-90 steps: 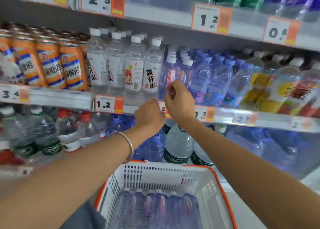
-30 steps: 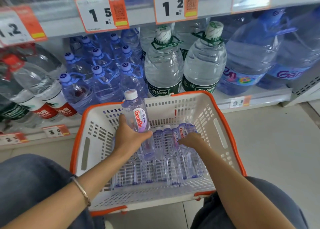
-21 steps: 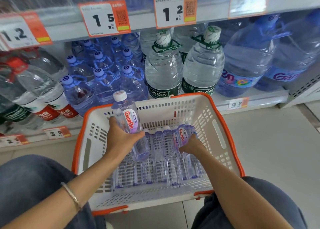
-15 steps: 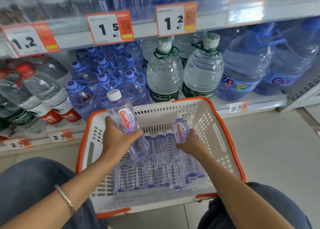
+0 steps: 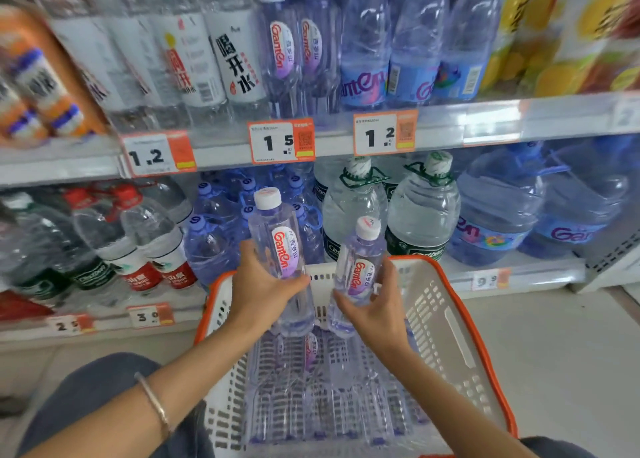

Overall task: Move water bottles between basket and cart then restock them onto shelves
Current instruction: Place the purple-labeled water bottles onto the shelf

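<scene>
A white basket with an orange rim [image 5: 460,322] stands on the floor before the shelves, and several clear purple-tinted water bottles [image 5: 332,402] lie in it. My left hand [image 5: 263,291] grips one such bottle [image 5: 277,235] upright above the basket's far edge. My right hand [image 5: 377,312] holds a second bottle [image 5: 358,267] beside it, tilted slightly left. Matching bottles [image 5: 298,45] stand on the upper shelf above the 1.5 price tag [image 5: 280,142].
The lower shelf holds large water jugs [image 5: 422,211], blue handled bottles [image 5: 214,235] and red-labelled bottles [image 5: 149,246]. White-labelled bottles [image 5: 221,52] and blue bottles [image 5: 412,41] fill the upper shelf. My knees frame the basket, and bare floor [image 5: 561,353] lies to the right.
Both hands have lifted their bottles up out of the basket, and the right-hand bottle now stands upright. My view has tilted up, bringing the upper shelf into sight.
</scene>
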The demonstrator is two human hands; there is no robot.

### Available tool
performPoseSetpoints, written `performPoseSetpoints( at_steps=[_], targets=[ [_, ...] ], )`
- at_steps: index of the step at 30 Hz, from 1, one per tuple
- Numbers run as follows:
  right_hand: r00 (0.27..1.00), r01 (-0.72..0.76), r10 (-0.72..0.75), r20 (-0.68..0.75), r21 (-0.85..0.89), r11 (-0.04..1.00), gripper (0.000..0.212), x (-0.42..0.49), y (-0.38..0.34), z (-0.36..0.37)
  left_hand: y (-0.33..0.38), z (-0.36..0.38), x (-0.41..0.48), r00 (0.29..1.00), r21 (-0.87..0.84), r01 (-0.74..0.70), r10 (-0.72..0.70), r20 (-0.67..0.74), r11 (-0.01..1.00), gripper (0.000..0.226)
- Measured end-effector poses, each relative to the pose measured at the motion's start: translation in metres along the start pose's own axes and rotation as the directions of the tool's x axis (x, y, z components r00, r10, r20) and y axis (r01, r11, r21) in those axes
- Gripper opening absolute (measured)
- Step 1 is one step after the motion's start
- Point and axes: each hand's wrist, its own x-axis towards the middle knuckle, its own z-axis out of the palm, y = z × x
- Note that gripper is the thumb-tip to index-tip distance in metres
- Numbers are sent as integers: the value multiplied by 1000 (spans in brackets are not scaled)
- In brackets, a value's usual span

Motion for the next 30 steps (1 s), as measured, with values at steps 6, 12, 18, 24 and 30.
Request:
performPoseSetpoints(
  at_steps=[6,12,18,24,30],
  targets=[
    [980,196,-195,32,-7,981,80,38,-97,-22,51,-40,18,994,-77,-96,92,-50,992,65],
    [917,393,-395,64,33,919,65,86,-227,-50,133,-102,33,949,-77,-285,269,-166,956,58],
    [857,514,-516,-11,113,851,65,138,-355,-56,233,-166,59,877,-61,-442,417,-238,895,65],
    [775,632,-625,-92,114,767,69,178,-468,-53,322,-232,87,783,-32,-574,537,-315,818,54],
    [702,705,-684,-198,55,707,63,215,-539,-46,381,-273,122,695,-3,-652,596,-402,758,63]
  ],
)
